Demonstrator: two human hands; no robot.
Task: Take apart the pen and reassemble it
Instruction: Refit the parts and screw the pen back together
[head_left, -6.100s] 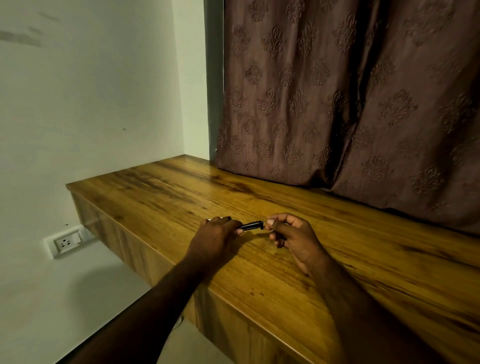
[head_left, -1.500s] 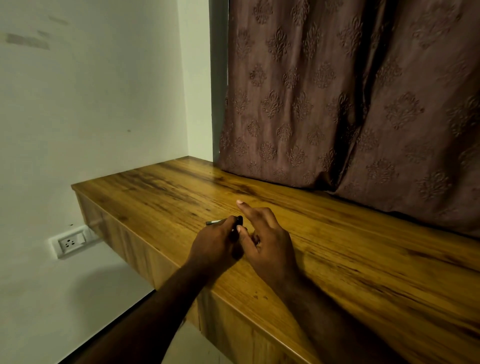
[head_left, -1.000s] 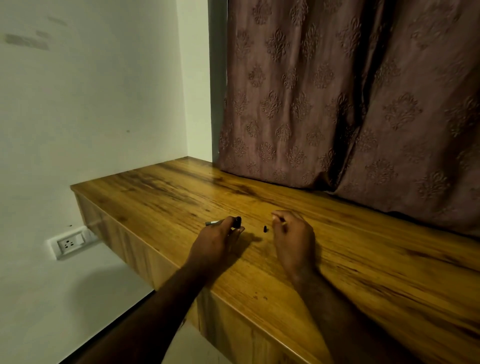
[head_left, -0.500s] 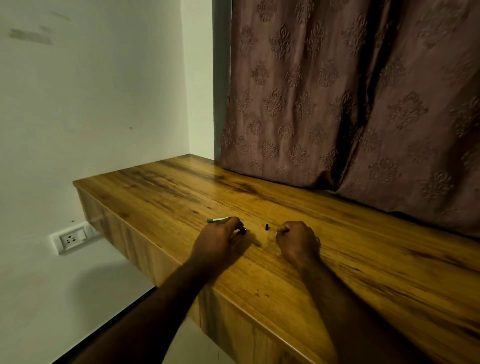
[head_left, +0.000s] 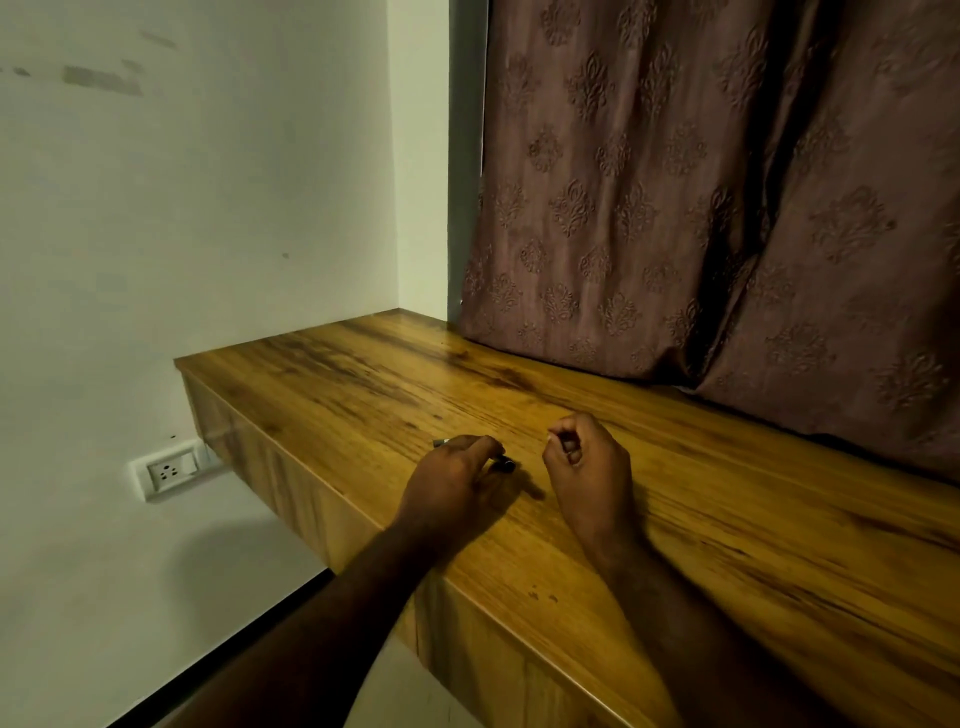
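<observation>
A glossy wooden table with streaked golden-brown grain runs along a patterned mauve curtain; its left end stops short of a pale plaster wall carrying a white power socket. Both hands rest close to the table's front edge, toward its left end, with bare wood open to the right and behind. The left hand lies curled over a slim dark pen body, gripping it; a silvery end pokes out past the knuckles on the left, a black end on the right. The right hand, just beside, is loosely fisted, fingertips pinched together; whether they hold a small part I cannot tell.
</observation>
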